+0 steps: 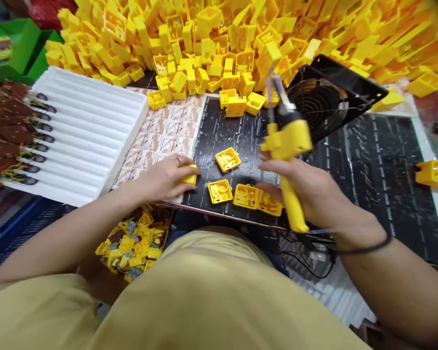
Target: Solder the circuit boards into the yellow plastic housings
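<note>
"What is in the right hand?"

"Its fingers are closed around a yellow tool. The tool has a long yellow handle, a black ring and a shiny tip. The tip points away from the person. It is a bit blurry."

"And the left hand?"

"It has its fingers and thumb pressed on a small yellow box. Most of the box is hidden, so I see only a smooth yellow side."

"What is between the hands?"

"Open yellow cases on a black mat. They are like little square dishes, with bumps and small walls inside."

"How many?"

"Four. Two lie close together just beside the right hand, and two sit nearer the left hand."

"Count the rest!"

"One tool, one box under the left fingers, and one black fan past the right hand. There is one white tray with long grooves to the left of the left hand. One lone yellow case sits well to the right of the right hand. Past both hands is one big yellow pile, with too many pieces to count."
</note>
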Demonstrator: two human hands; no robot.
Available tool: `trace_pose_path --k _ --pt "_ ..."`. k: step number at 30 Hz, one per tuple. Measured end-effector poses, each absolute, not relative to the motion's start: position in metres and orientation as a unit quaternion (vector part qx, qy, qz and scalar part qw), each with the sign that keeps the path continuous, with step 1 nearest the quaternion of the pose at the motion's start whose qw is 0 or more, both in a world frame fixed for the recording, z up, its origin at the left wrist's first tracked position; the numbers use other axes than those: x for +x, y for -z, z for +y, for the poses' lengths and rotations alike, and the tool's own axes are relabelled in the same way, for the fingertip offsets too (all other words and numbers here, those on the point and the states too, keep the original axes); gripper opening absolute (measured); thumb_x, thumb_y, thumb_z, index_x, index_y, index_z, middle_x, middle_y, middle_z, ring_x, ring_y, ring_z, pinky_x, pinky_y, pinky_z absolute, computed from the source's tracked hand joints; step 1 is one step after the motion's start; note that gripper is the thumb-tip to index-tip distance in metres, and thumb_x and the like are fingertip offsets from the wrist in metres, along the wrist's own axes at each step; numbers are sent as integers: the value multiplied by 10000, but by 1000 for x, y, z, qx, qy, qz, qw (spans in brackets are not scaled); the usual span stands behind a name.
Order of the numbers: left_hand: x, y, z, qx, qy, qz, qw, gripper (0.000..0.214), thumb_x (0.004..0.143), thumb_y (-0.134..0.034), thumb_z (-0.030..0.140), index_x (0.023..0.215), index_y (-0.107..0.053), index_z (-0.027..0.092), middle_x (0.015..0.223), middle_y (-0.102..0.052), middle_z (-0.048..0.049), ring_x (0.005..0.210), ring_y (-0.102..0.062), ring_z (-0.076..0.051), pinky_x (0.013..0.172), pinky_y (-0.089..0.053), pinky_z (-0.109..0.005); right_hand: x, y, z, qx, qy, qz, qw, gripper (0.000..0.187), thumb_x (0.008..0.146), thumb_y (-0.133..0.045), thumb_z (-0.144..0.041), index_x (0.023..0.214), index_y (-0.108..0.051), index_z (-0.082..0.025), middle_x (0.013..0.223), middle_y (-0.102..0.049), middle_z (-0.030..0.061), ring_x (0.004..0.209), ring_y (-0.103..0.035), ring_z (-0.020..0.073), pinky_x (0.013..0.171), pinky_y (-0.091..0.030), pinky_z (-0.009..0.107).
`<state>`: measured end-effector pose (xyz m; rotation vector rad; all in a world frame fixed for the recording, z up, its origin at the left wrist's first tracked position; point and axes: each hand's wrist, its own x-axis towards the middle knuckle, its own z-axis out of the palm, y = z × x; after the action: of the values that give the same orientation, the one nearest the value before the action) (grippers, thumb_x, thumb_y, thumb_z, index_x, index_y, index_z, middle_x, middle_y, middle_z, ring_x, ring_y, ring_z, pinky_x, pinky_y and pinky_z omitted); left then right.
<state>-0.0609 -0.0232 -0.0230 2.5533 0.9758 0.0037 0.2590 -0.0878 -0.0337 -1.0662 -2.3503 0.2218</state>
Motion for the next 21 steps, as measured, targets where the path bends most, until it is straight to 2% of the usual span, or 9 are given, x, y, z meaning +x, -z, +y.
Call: trace_pose_path --k 1,3,5,8,11,15,18,21 --pt "-58 28 -16 892 -38 370 257 429 949 -531 429 1284 -632 182 1265 -681 -136 1129 -654 -251 984 -526 -397 250 33 -72 -388 -86 -880 260 315 962 -587 -250 1269 -520 -248 1127 -678 86 1060 -674 256 867 -586 409" --pt "-47 35 -1 835 -100 406 357 436 994 -411 403 1350 -568 205 1212 -707 -96 1026 -687 -196 893 -557 -344 234 39 -45 -377 -96 -890 236 356 947 -619 -305 1283 -522 -238 1159 -674 87 1078 -660 253 917 -560 422" --pt "-32 39 13 801 -132 437 387 423 994 -321 283 1319 -570 180 1141 -727 -83 967 -693 -170 854 -561 -322 224 47 -28 -379 -103 -893 218 397 925 -648 -326 1288 -517 -236 1124 -688 68 1015 -673 230 876 -558 380" --pt "-19 38 18 836 -135 456 272 379 931 -371 210 1190 -641 148 1186 -708 -97 1103 -649 -205 997 -503 -375 228 52 -27 -408 -82 -883 214 391 932 -632 -371 1276 -522 -220 1056 -700 70 931 -677 224 806 -543 349" --pt "-20 28 6 852 -121 483 162 426 972 -363 341 1256 -623 160 1241 -677 -117 1143 -620 -256 1004 -480 -421 247 50 -44 -442 -40 -868 222 372 950 -596 -435 1240 -544 -208 1057 -696 98 926 -668 245 813 -530 376" --pt "-14 14 -11 867 0 482 127 566 956 -391 587 1294 -614 191 1217 -665 -135 1039 -657 -303 858 -521 -425 262 51 -58 -459 -5 -862 215 375 953 -588 -467 1226 -548 -213 1021 -696 87 869 -666 234 763 -529 359" --pt "5 9 -8 880 55 457 114 525 968 -388 563 1274 -622 206 1202 -677 -116 1060 -658 -296 872 -510 -402 262 54 -60 -465 14 -862 202 383 946 -603 -457 1247 -543 -228 1010 -692 70 837 -658 223 746 -521 347" --pt "27 7 1 895 61 431 94 524 936 -476 519 1348 -543 202 1164 -701 -101 1081 -645 -280 893 -493 -378 262 54 -61 -476 41 -857 193 387 946 -598 -467 1253 -546 -236 976 -686 64 778 -637 216 712 -499 342"
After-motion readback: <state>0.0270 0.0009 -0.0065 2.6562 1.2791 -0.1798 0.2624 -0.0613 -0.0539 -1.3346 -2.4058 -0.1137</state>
